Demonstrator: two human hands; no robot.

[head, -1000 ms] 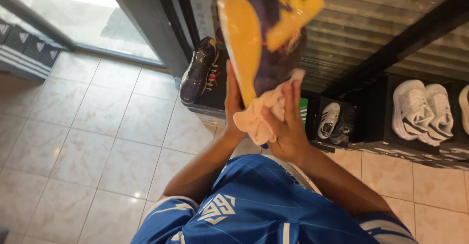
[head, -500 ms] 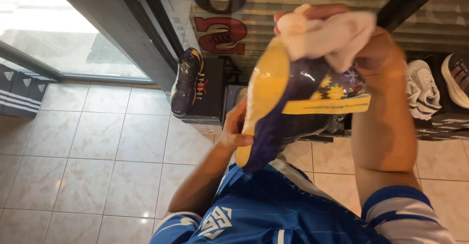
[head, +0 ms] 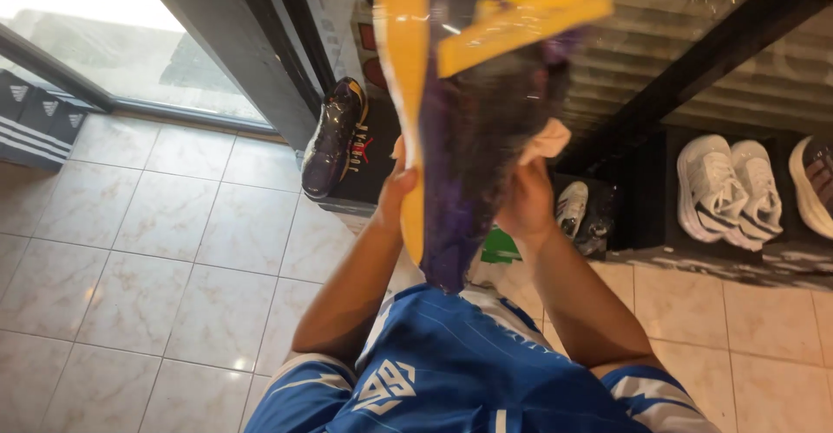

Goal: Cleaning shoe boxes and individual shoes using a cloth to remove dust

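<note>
A purple sneaker with a yellow sole (head: 460,103) is held up close to the camera, sole edge turned left. My left hand (head: 396,188) grips it from the sole side, partly hidden behind the shoe. My right hand (head: 525,200) presses a pale peach cloth (head: 547,141) against the shoe's purple upper. A yellow tag or strap (head: 521,18) juts out at the top of the shoe.
A dark purple high-top (head: 334,138) stands on a black box by the wall. White sneakers (head: 724,192) and a small pair (head: 583,216) sit on a low dark shelf at right. Beige floor tiles (head: 156,259) spread left; a glass door (head: 95,29) is at top left.
The shoe has been turned and lifted so its sole edge faces left. My right hand with the cloth came down from the top of the shoe to its side.
</note>
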